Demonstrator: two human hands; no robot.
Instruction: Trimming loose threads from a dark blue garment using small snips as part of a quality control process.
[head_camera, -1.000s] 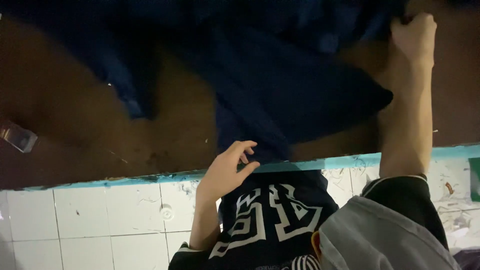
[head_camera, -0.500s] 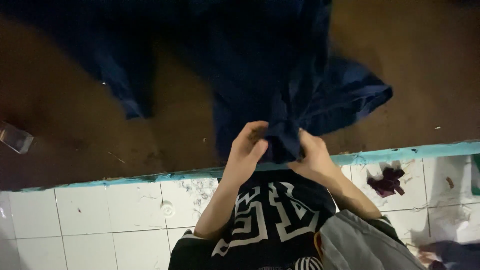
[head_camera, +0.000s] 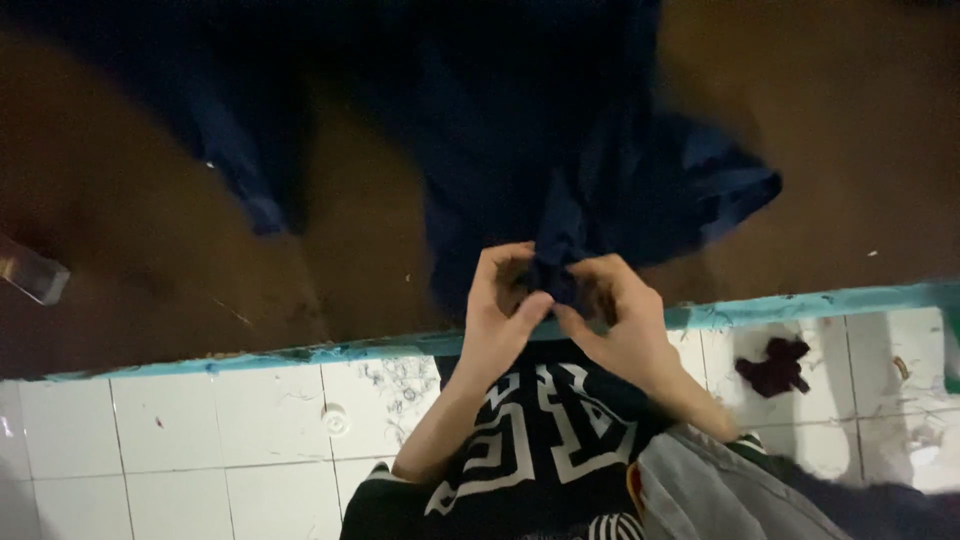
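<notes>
A dark blue cloth (head_camera: 560, 150) lies spread over a brown table top (head_camera: 850, 180). My left hand (head_camera: 505, 310) and my right hand (head_camera: 615, 320) meet at the near edge of the cloth, both pinching a bunched fold of it between fingers and thumbs. The hands touch each other just above the table's turquoise front edge (head_camera: 800, 305). The cloth's far part runs out of view at the top.
A white tiled floor (head_camera: 180, 440) lies below the table edge, with a dark red scrap (head_camera: 775, 365) on it at the right. A small shiny object (head_camera: 30, 275) sits at the table's left side. My dark patterned shirt (head_camera: 520, 450) fills the bottom centre.
My right hand came back from the far right of the cloth to its near edge. Both hands have closed together on a fold there.
</notes>
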